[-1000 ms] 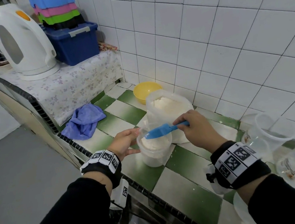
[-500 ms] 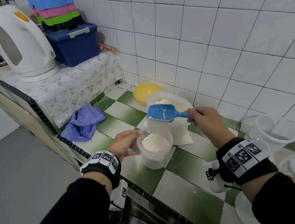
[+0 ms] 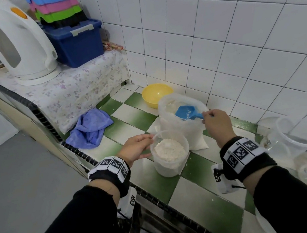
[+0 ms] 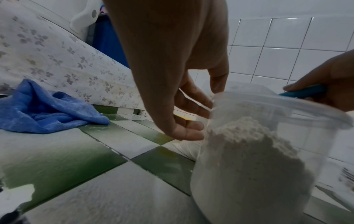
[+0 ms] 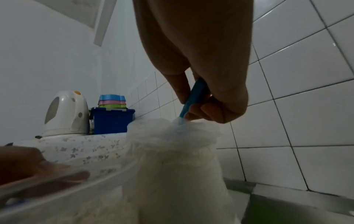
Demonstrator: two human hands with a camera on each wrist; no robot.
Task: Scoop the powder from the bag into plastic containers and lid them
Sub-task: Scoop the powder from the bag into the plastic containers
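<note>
On the green-and-white checked counter (image 3: 206,205) a clear plastic container (image 3: 172,165) stands upright near the front edge, roughly half full of white powder (image 3: 169,150), lidless; the left hand (image 3: 136,147) rests against its left wall with straight, relaxed fingers (image 4: 188,131) touching the plastic and the thumb at the rim, not curled round it. Just behind the container, touching it or nearly so, stands the open plastic bag (image 3: 182,130) of powder; the right hand (image 3: 218,125) pinches the handle of a blue scoop (image 3: 186,112) between thumb and curled fingers (image 5: 216,110), and the scoop's bowl lies inside the bag's mouth, dusted with powder, above the powder's surface as far as the head view shows. A yellow bowl (image 3: 156,94) sits just beyond the bag by the tiled wall; a blue cloth (image 3: 89,130) lies crumpled to the left; farther left, on a raised ledge under a flowered cover (image 3: 70,90), stand a white electric kettle (image 3: 18,42) and a blue storage box (image 3: 77,42) with coloured tubs stacked on top; several empty clear containers (image 3: 293,136) crowd the right end of the counter.
</note>
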